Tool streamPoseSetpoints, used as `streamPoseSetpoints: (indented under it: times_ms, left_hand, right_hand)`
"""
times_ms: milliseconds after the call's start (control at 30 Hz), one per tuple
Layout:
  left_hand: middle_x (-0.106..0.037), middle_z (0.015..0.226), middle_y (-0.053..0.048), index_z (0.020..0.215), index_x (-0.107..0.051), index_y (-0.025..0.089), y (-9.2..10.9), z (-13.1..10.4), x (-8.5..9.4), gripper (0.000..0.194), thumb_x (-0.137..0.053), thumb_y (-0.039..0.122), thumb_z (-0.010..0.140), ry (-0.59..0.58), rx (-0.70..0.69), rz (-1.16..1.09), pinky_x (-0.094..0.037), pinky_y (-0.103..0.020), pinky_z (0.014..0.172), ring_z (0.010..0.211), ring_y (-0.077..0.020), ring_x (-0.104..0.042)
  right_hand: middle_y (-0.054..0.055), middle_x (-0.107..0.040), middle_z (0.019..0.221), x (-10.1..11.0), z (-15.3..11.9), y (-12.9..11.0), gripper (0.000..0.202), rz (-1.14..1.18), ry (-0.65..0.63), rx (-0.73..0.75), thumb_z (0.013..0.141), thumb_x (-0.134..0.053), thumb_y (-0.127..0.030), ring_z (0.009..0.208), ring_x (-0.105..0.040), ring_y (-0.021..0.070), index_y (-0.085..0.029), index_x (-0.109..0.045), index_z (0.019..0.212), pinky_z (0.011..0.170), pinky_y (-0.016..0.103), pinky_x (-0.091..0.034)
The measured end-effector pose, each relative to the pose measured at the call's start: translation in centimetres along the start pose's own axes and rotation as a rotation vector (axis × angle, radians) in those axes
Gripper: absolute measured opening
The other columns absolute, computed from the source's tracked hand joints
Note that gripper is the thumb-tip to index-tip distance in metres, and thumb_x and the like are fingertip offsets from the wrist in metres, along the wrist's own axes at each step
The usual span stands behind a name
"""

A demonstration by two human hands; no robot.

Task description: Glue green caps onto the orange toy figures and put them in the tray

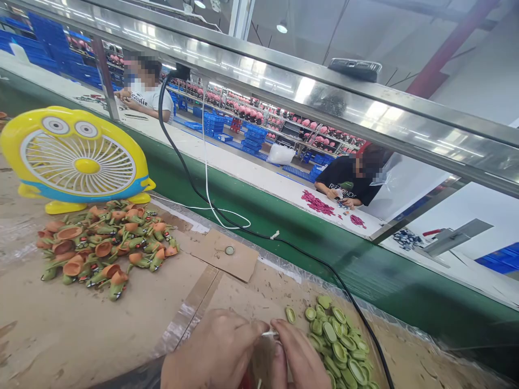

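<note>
my left grip (pixel 219 348) and my right grip (pixel 300 359) meet above a cardboard-covered surface (pixel 141 329), their fingertips pinching a small pale piece (pixel 269 334); the fingers partly hide it, so its full shape cannot be told. just beside my right grip lies a pile of green oval pieces (pixel 339 348), some hollowed like shallow dishes, with a lone green oval (pixel 290 315) apart from it, just beyond my fingers. off to my left, a heap of green-and-orange figures (pixel 107 243) sits in front of a yellow fan (pixel 87 166) with two cartoon eyes. between the heap and the pile, a small round object (pixel 230 250) rests on a cardboard sheet (pixel 243 266). a black cable (pixel 341 281) runs past the far side of the green ovals. across a green strip (pixel 259 210), a co-worker in a black shirt (pixel 344 177) bends over pink pieces (pixel 318 204) at a white surface (pixel 263 177); farther left along it is another person in white (pixel 148 97).
</note>
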State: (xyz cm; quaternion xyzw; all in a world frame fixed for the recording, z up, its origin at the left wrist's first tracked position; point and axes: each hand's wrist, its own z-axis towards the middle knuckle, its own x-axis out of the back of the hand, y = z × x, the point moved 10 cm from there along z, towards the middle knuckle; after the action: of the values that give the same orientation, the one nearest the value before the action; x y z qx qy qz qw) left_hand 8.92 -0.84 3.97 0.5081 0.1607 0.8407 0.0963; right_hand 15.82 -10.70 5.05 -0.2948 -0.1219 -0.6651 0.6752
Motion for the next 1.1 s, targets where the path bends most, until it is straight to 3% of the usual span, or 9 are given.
streamPoseSetpoints:
  times_ms: [267,500,667,767,933,1100]
  left_hand:
    - [-0.075,0.077,-0.001,0.107,-0.064,0.022,-0.2,0.0,-0.9,0.024,-0.05,0.014,0.09,-0.12,0.035,-0.035,-0.049,-0.034,0.058,0.065,-0.025,-0.072]
    - [-0.076,0.08,0.0,0.109,-0.065,0.025,-0.4,0.0,-0.7,0.023,-0.047,0.015,0.097,-0.096,0.036,-0.126,-0.045,-0.031,0.06,0.068,-0.0212,-0.072]
    - [-0.072,0.075,-0.001,0.096,-0.066,0.022,-0.1,0.4,0.4,0.022,-0.045,0.018,0.099,-0.046,0.006,-0.143,-0.044,-0.03,0.06,0.067,-0.0195,-0.069]
    - [-0.071,0.073,0.0,0.086,-0.065,0.022,-0.3,0.6,0.8,0.025,-0.044,0.019,0.101,-0.053,0.042,-0.201,-0.045,-0.027,0.062,0.066,-0.017,-0.068]
    - [-0.074,0.079,-0.002,0.093,-0.067,0.021,-0.2,0.4,1.4,0.024,-0.045,0.023,0.102,-0.007,0.051,-0.256,-0.049,-0.026,0.07,0.075,-0.0177,-0.07]
    - [-0.072,0.074,0.001,0.087,-0.065,0.022,-0.5,0.2,1.4,0.025,-0.044,0.02,0.1,0.054,0.075,-0.26,-0.047,-0.027,0.067,0.068,-0.0163,-0.069]
  right_hand:
    - [0.008,-0.078,0.099,0.0,0.1,0.3,0.026,0.034,-0.044,0.0,0.096,-0.054,-0.014,0.09,-0.076,0.0212,-0.021,-0.068,0.118,0.084,0.032,-0.061]
    - [0.007,-0.08,0.101,0.6,1.3,1.0,0.028,0.185,-0.164,0.011,0.092,-0.059,-0.011,0.091,-0.079,0.0202,-0.022,-0.073,0.114,0.082,0.026,-0.064]
    - [0.006,-0.08,0.097,1.2,1.5,1.8,0.021,0.288,-0.102,-0.107,0.095,-0.06,-0.017,0.089,-0.079,0.019,-0.023,-0.077,0.106,0.081,0.024,-0.064]
    - [0.005,-0.079,0.097,1.2,1.7,1.0,0.024,0.263,-0.123,-0.042,0.091,-0.063,-0.012,0.09,-0.079,0.0182,-0.022,-0.075,0.109,0.082,0.022,-0.063]
    - [0.006,-0.078,0.096,1.7,2.2,0.2,0.027,0.216,-0.137,0.073,0.089,-0.062,-0.007,0.088,-0.078,0.0174,-0.019,-0.07,0.111,0.08,0.022,-0.063]
    - [0.006,-0.077,0.09,2.0,2.4,-0.4,0.024,0.167,-0.091,0.095,0.089,-0.062,-0.006,0.081,-0.077,0.0165,-0.019,-0.069,0.108,0.077,0.023,-0.063]
